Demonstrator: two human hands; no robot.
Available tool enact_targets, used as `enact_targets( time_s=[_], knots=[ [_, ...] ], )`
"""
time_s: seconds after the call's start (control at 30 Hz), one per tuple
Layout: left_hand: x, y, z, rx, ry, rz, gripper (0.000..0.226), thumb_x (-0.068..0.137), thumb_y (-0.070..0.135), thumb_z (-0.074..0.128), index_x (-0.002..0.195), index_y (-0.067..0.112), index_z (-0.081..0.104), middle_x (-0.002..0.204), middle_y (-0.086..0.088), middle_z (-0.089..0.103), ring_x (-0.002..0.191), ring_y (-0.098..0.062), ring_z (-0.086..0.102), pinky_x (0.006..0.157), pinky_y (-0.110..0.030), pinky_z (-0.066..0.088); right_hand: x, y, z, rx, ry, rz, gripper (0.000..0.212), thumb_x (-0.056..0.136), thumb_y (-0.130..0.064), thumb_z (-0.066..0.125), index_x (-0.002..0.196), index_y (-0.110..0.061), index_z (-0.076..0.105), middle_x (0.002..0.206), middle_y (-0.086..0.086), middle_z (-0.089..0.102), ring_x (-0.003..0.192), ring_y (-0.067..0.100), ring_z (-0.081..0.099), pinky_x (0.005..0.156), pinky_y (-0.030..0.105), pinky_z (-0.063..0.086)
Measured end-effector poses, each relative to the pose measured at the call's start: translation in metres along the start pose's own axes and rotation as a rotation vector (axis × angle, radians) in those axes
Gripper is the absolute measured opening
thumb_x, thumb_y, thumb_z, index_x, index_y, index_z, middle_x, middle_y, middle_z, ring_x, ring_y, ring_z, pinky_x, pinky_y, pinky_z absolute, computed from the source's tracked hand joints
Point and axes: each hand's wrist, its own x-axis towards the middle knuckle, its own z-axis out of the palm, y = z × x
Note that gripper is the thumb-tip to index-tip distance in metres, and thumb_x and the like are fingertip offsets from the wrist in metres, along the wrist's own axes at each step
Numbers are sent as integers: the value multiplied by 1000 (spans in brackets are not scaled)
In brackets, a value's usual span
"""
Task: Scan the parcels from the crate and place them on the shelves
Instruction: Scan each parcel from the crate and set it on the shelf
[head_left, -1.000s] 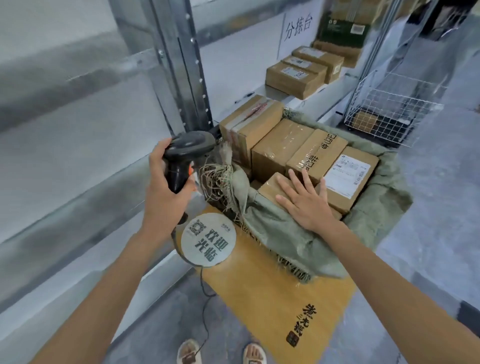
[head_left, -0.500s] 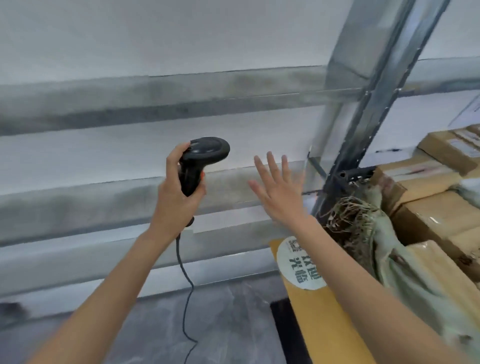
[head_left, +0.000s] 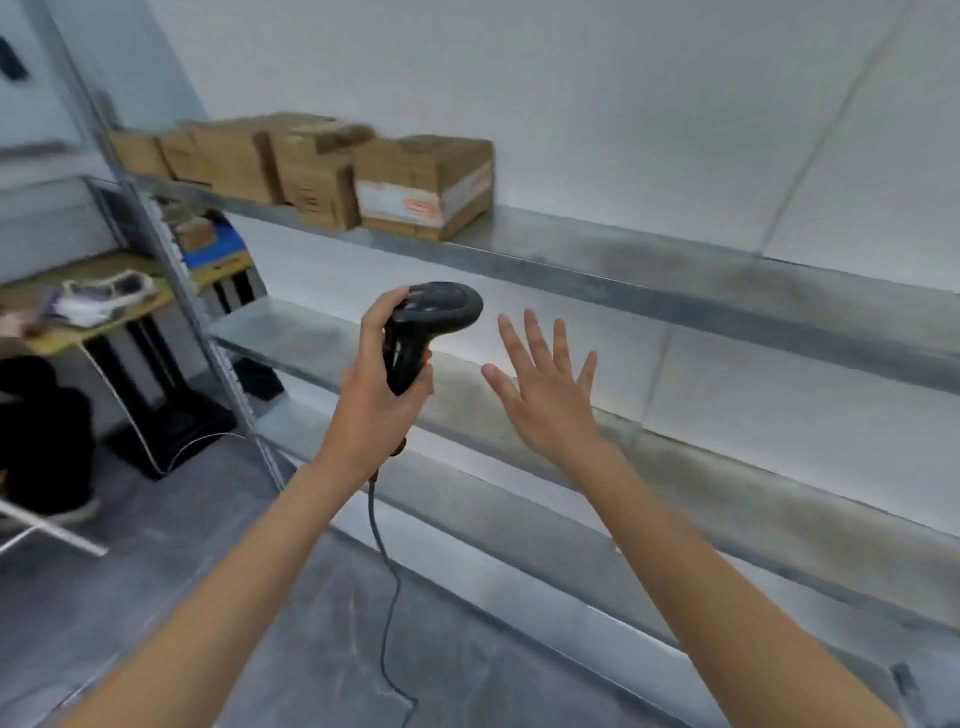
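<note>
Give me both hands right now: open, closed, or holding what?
Left hand: fingers curled round the black handheld barcode scanner.
Right hand: open, fingers spread, holding nothing.

Your two forearms come into view from the near edge, both bare from elbow to wrist, with no sleeve or cuff showing on either. Your left hand (head_left: 375, 404) wears no glove, ring or watch. Your right hand (head_left: 545, 397) is likewise ungloved, its wrist bare, its fingers slender with short nails, slightly blurred.
</note>
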Motion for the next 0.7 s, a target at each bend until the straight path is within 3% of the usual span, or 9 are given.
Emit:
enact_targets(
  time_s=[0.13,0.33,0.47,0.7],
  knots=[
    [11,-29,-69,77,69,-12,85,96,-4,64,144,55,27,132,-6,61,104,-6,68,85,-18,55,45,-68,23,8,-13,-81,63,102,-63,14,156,-43,-12,166,-9,-19,151,27,-26,114,59,-18],
    [34,-58,-122,118,164,-41,84,94,-7,65,145,47,26,135,0,55,102,0,67,82,-7,50,97,-138,34,-26,-51,-142,66,101,-63,16,157,-41,-13,166,-7,-22,151,28,-27,115,61,-17],
    [53,-75,-134,115,204,-65,84,93,-8,64,148,42,26,131,3,57,98,-6,69,78,-12,55,131,-160,36,-54,-54,-183,68,101,-62,18,157,-40,-13,166,-5,-21,151,29,-26,116,62,-14],
    [107,-105,-136,145,222,-62,83,94,-7,64,149,41,25,132,-11,59,97,-9,69,83,-18,57,200,-172,26,-40,101,-263,68,104,-57,26,159,-35,-7,168,-3,-14,152,28,-22,116,61,-14]
  ],
)
